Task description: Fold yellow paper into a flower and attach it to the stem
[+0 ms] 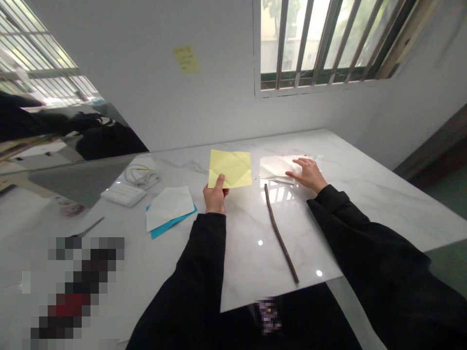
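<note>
My left hand (215,198) pinches a creased square of yellow paper (230,168) by its lower edge, thumb on the front, and holds it up above the table. My right hand (308,174) rests flat on a creased sheet of white paper (279,166), fingers spread over its right side. A thin, slightly curved brown stick (279,233) lies on the white marble tabletop (248,257) between my arms, touching neither hand.
A white sheet (170,208) lies over teal paper (171,224) left of my left hand. Further left are a white keyboard-like device (123,194), tangled cables (141,176) and a thin metal tool (87,227). A pixelated patch covers the lower left. A barred window (328,43) is ahead.
</note>
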`<state>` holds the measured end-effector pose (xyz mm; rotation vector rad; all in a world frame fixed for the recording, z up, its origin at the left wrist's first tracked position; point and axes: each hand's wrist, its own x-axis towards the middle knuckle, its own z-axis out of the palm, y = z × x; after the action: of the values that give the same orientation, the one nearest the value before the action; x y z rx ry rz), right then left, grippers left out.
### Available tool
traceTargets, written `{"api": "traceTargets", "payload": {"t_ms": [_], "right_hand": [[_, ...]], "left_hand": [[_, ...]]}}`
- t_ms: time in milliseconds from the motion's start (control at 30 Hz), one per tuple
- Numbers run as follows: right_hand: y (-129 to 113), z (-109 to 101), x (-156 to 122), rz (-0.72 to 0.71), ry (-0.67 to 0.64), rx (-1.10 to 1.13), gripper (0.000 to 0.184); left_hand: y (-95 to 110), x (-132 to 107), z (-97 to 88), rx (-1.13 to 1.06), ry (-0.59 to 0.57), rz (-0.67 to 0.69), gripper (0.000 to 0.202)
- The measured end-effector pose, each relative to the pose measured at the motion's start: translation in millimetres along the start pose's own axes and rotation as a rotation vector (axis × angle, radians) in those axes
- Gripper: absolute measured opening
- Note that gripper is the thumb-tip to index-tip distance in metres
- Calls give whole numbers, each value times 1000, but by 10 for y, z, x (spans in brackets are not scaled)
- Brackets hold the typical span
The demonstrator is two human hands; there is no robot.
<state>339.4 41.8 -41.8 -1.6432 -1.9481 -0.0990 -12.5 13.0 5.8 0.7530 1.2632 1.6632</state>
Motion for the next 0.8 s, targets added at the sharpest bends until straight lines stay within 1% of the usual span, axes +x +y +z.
{"api": "traceTargets", "payload": {"t_ms": [67, 100, 167, 233, 333, 433, 533, 633, 700, 767, 800], "right_hand": [[-98, -14, 13, -51, -29, 28, 76], [-142, -14, 16, -89, -60, 47, 76], [-209, -2, 16, -138, -129, 94, 71], [-245, 12, 15, -137, -171, 158, 66], [-285, 2, 20, -122, -188, 224, 58], [-379, -34, 22, -98, -184, 158, 44], [-512, -48, 21, -60, -151, 22, 39], [-596, -43, 39, -87, -85, -22, 35], [-588, -55, 64, -101, -6, -9, 36], [-521, -86, 90, -70, 90, 4, 38], [-470, -105, 99, -38, 136, 7, 39]], "left_hand": [[-1, 9, -9, -5, 8, 3, 52], [-2, 13, -13, -7, 13, 2, 51], [-3, 21, -19, 0, 25, -4, 49], [-3, 26, -24, 15, 34, -10, 46], [3, 27, -25, 26, 39, -12, 43], [9, 24, -22, 25, 41, -16, 41], [8, 21, -20, 24, 29, -21, 41], [6, 21, -21, 24, 28, -22, 42], [11, 20, -21, 21, 33, -25, 40], [20, 13, -18, 18, 11, -43, 37], [25, 7, -15, 17, -17, -59, 35]]}}
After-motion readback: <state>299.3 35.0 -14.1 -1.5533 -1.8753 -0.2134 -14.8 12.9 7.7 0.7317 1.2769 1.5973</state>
